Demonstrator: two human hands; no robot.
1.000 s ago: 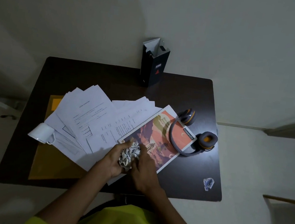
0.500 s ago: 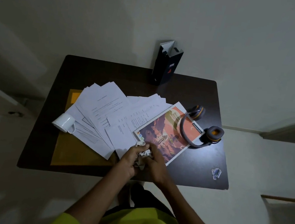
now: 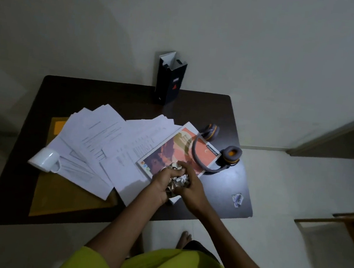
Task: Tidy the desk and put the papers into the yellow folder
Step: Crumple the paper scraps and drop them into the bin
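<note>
Crumpled paper ball (image 3: 175, 181), light and soft, sits squeezed between left hand (image 3: 161, 182) and right hand (image 3: 192, 185) grips at the surface's (image 3: 131, 97) 5 o'clock.

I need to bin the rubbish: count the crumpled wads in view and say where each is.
2. One crumpled paper wad is squeezed between the left hand and right hand. A smaller wad lies on the desk near its front right corner. Others may hide under the papers.
</note>
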